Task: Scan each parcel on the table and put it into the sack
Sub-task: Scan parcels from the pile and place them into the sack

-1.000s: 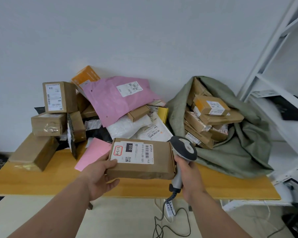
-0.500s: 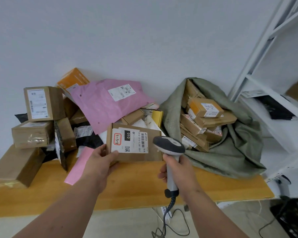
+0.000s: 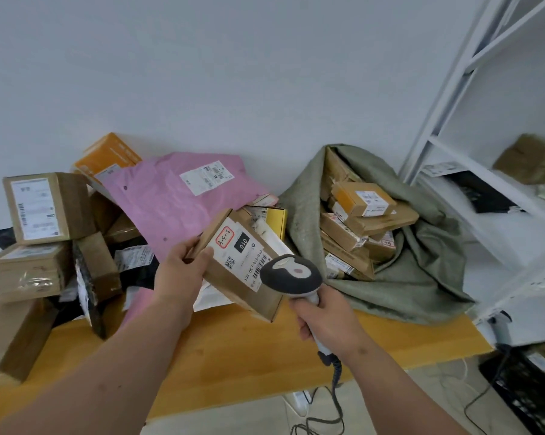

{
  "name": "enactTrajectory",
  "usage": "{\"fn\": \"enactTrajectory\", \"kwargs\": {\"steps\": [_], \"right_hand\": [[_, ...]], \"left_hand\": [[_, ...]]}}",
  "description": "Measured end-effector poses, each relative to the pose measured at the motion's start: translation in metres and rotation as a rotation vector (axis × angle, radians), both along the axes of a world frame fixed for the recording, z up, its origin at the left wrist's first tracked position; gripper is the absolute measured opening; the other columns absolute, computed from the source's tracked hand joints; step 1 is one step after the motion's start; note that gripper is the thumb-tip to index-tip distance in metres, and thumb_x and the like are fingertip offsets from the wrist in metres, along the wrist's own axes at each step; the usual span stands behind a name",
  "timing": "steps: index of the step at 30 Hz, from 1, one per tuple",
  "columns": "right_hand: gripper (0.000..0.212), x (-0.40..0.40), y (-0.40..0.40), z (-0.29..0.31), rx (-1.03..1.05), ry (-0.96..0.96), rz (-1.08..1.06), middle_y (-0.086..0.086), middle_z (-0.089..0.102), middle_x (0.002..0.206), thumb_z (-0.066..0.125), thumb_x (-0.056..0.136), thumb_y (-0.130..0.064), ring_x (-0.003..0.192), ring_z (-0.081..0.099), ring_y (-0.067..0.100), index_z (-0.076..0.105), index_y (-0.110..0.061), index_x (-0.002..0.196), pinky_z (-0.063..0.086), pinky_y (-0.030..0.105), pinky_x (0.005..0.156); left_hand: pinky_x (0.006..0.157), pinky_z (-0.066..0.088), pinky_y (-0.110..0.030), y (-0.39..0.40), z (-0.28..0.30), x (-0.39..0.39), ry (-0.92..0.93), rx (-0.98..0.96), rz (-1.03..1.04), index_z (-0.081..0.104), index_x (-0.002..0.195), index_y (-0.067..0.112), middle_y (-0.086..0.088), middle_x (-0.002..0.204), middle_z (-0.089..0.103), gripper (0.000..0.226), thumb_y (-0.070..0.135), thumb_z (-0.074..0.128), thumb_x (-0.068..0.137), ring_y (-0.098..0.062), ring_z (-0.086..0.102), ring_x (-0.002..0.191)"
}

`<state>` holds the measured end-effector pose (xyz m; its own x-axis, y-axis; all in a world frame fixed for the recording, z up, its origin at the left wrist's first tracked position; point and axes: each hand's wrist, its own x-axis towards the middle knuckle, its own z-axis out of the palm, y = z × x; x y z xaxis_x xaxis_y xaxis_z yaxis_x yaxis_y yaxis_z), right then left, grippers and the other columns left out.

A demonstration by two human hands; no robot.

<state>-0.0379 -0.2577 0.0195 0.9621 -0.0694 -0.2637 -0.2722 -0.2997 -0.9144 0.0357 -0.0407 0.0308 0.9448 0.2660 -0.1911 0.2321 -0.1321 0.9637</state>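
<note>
Gripped at its upper left corner by the left hand [image 3: 178, 274], a flat cardboard parcel [image 3: 233, 268] hangs tilted above the wooden table [image 3: 233, 350], while the right hand [image 3: 329, 318] is wrapped around the handle of a barcode scanner [image 3: 291, 274].

Thumb on the labelled face and fingers behind, the left hand pinches the brown box so its right end dips down toward the table edge. A white shipping label covers most of the top face, showing a red-bordered handwritten mark, a black "010" block, a small QR code and a barcode; the scanner's dark grey head overlaps the label's lower end. Behind the parcel lies a pink mailer bag [image 3: 177, 202] among stacked boxes. To the right an open green sack [image 3: 421, 271] already holds several cardboard parcels.
</note>
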Motion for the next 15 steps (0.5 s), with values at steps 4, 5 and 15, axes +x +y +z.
{"fn": "enactTrajectory", "kwargs": {"steps": [4, 5, 15], "right_hand": [[0.007, -0.005, -0.006, -0.004, -0.064, -0.023, 0.044, -0.008, 0.058, 0.056, 0.063, 0.088, -0.021, 0.052, 0.06, 0.01, 0.06, -0.025, 0.083, 0.056, 0.033, 0.063], [0.007, -0.006, -0.01, -0.004, -0.064, -0.028, 0.05, -0.008, 0.058, 0.055, 0.063, 0.088, -0.02, 0.053, 0.059, 0.01, 0.061, -0.024, 0.083, 0.055, 0.031, 0.063], [0.008, 0.005, -0.073, 0.002, -0.113, -0.043, 0.121, -0.009, 0.059, 0.055, 0.063, 0.085, -0.025, 0.059, 0.057, 0.01, 0.062, -0.031, 0.079, 0.056, 0.034, 0.066]], "left_hand": [[0.088, 0.054, -0.042, -0.01, 0.006, 0.011, -0.032, -0.012, -0.033, 0.059, 0.12, 0.028, -0.003, 0.112, 0.066, 0.024, 0.027, 0.062, 0.096, -0.021, 0.062, 0.1], [0.086, 0.055, -0.04, -0.013, 0.006, 0.013, -0.034, -0.029, -0.035, 0.06, 0.12, 0.027, -0.004, 0.112, 0.067, 0.024, 0.025, 0.062, 0.096, -0.021, 0.063, 0.1], [0.071, 0.049, -0.027, -0.066, 0.01, 0.02, -0.072, -0.099, 0.043, 0.065, 0.124, 0.021, -0.005, 0.108, 0.07, 0.028, 0.021, 0.063, 0.096, -0.012, 0.065, 0.091]]}}
